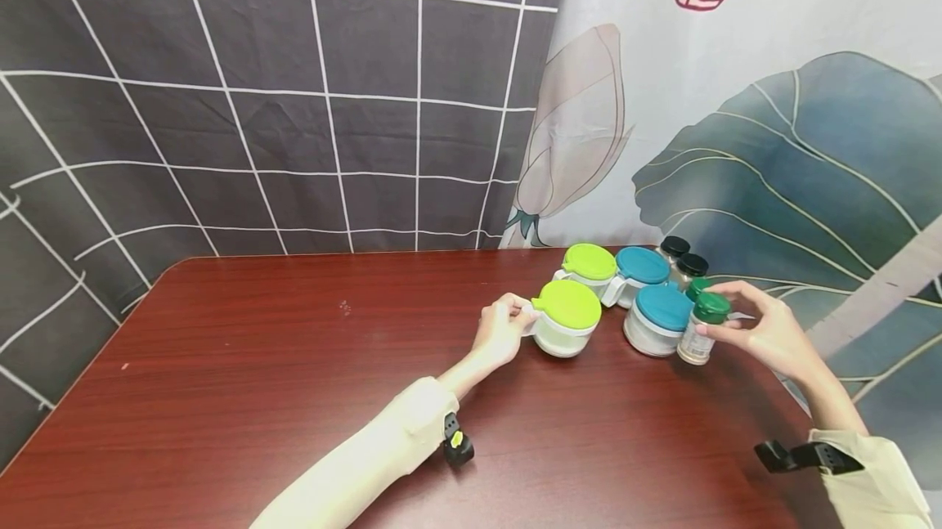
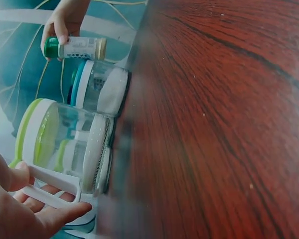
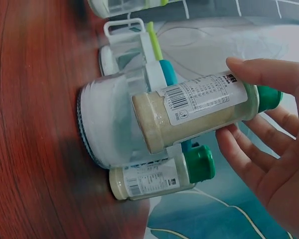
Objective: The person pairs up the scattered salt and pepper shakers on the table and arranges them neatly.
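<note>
My left hand (image 1: 504, 329) grips the white handle (image 2: 52, 185) of a glass seasoning jar (image 1: 562, 342) with a lime-green lid. The left wrist view shows white contents at that jar's bottom; whether its base touches the table, I cannot tell. Between thumb and fingers, my right hand (image 1: 769, 333) holds a spice bottle (image 3: 199, 109) with a green cap, a barcode label and pale powder inside. It hangs a little above the table. Right beside it stands a blue-lidded glass jar (image 1: 652, 335). A second green-capped spice bottle (image 3: 152, 180) is partly hidden behind the held one.
Behind stand another lime-lidded jar (image 1: 589, 262), another blue-lidded jar (image 1: 642, 266) and two black-capped bottles (image 1: 692, 267), close together at the back right of the reddish-brown table (image 1: 294, 382). A grey grid curtain (image 1: 257, 128) and a leaf-patterned curtain (image 1: 795, 186) hang behind.
</note>
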A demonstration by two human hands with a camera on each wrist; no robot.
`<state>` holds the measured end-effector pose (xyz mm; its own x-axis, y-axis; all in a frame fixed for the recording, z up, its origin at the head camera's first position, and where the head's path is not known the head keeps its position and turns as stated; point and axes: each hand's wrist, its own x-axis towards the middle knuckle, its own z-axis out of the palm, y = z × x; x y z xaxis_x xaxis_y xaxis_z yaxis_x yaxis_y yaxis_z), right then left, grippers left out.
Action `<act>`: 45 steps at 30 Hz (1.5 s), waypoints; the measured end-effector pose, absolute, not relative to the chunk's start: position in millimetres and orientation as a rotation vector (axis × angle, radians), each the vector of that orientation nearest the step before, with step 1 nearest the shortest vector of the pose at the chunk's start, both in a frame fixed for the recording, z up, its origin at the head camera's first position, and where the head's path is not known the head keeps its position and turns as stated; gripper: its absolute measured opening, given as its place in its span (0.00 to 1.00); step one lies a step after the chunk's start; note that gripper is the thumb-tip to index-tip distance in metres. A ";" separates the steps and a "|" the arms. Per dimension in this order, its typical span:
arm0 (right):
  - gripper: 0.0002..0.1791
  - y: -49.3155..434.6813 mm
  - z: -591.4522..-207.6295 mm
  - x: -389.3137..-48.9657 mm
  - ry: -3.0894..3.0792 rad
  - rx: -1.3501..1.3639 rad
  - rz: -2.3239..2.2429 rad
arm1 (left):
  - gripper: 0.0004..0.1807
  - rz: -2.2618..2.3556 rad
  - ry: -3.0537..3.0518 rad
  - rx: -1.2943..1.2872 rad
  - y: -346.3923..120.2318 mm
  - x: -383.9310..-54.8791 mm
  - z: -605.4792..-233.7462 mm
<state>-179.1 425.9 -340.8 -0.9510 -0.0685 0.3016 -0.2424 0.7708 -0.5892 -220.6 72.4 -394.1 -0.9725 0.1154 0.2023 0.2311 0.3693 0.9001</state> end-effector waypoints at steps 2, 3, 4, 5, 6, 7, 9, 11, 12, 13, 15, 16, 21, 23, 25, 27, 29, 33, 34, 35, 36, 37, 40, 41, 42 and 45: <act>0.28 423.9 -340.9 -179.4 -2.703 0.255 0.957 | 0.08 -1.680 -2.507 -0.318 70.3 -220.4 -394.2; 0.28 423.0 -341.0 -179.5 -2.704 0.259 0.959 | 0.07 -1.681 -2.504 -0.317 69.4 -220.4 -394.2; 0.29 422.2 -341.0 -179.5 -2.704 0.262 0.963 | 0.07 -1.685 -2.500 -0.316 68.4 -220.3 -394.2; 0.29 421.5 -341.0 -179.5 -2.707 0.261 0.966 | 0.07 -1.688 -2.498 -0.314 67.5 -220.3 -394.2; 0.29 420.8 -340.9 -179.4 -2.711 0.259 0.968 | 0.07 -1.693 -2.494 -0.315 66.7 -220.4 -394.2; 0.29 420.2 -340.9 -179.4 -2.716 0.255 0.970 | 0.08 -1.697 -2.490 -0.315 65.8 -220.2 -394.1; 0.29 418.6 -340.9 -179.6 -2.722 0.254 0.974 | 0.08 -1.703 -2.485 -0.316 64.2 -220.0 -393.6; 0.29 416.9 -341.3 -180.3 -2.719 0.270 0.979 | 0.08 -1.696 -2.487 -0.318 62.7 -219.6 -393.0; 0.29 415.9 -341.6 -180.8 -2.713 0.284 0.990 | 0.08 -1.693 -2.489 -0.318 62.0 -219.3 -392.6; 0.29 414.9 -342.0 -181.3 -2.704 0.300 1.000 | 0.08 -1.692 -2.493 -0.316 61.3 -219.1 -392.3; 0.28 412.9 -342.9 -182.1 -2.685 0.337 1.025 | 0.08 -1.684 -2.503 -0.311 59.9 -218.5 -391.7; 0.28 412.0 -343.3 -182.3 -2.677 0.351 1.037 | 0.08 -1.682 -2.508 -0.308 59.2 -218.0 -391.5; 0.28 407.1 -344.1 -181.4 -2.672 0.370 1.035 | 0.08 -1.688 -2.515 -0.308 55.6 -215.8 -391.0; 0.28 405.0 -344.1 -181.4 -2.678 0.369 1.017 | 0.08 -1.689 -2.515 -0.311 54.1 -215.5 -391.3; 0.28 403.0 -344.2 -181.9 -2.679 0.375 1.012 | 0.08 -1.686 -2.514 -0.314 52.7 -215.2 -391.7; 0.28 401.2 -344.6 -182.7 -2.675 0.391 1.020 | 0.08 -1.685 -2.509 -0.318 51.2 -214.9 -391.8; 0.28 399.2 -345.3 -183.9 -2.660 0.416 1.040 | 0.08 -1.688 -2.504 -0.318 49.7 -214.1 -391.5; 0.28 393.2 -346.5 -187.4 -2.607 0.446 1.095 | 0.08 -1.691 -2.490 -0.318 46.1 -212.9 -391.1; 0.28 391.5 -346.8 -188.5 -2.595 0.450 1.096 | 0.08 -1.691 -2.491 -0.312 45.2 -213.1 -391.1; 0.28 389.8 -347.1 -189.5 -2.586 0.449 1.088 | 0.08 -1.686 -2.491 -0.308 44.3 -213.4 -391.3; 0.28 388.3 -347.7 -190.5 -2.582 0.448 1.077 | 0.08 -1.683 -2.490 -0.304 43.3 -213.8 -391.4; 0.28 386.8 -348.0 -191.5 -2.581 0.457 1.055 | 0.08 -1.679 -2.492 -0.299 42.4 -214.1 -391.5; 0.28 382.9 -349.0 -194.1 -2.590 0.468 1.034 | 0.08 -1.686 -2.494 -0.285 39.8 -214.5 -391.0; 0.28 381.6 -349.2 -195.0 -2.595 0.475 1.031 | 0.08 -1.688 -2.493 -0.282 38.9 -214.2 -391.0; 0.28 380.1 -349.4 -196.0 -2.599 0.484 1.031 | 0.08 -1.689 -2.495 -0.278 38.0 -214.0 -390.8; 0.28 375.3 -349.4 -199.2 -2.599 0.503 1.060 | 0.08 -1.695 -2.501 -0.264 35.6 -213.8 -391.1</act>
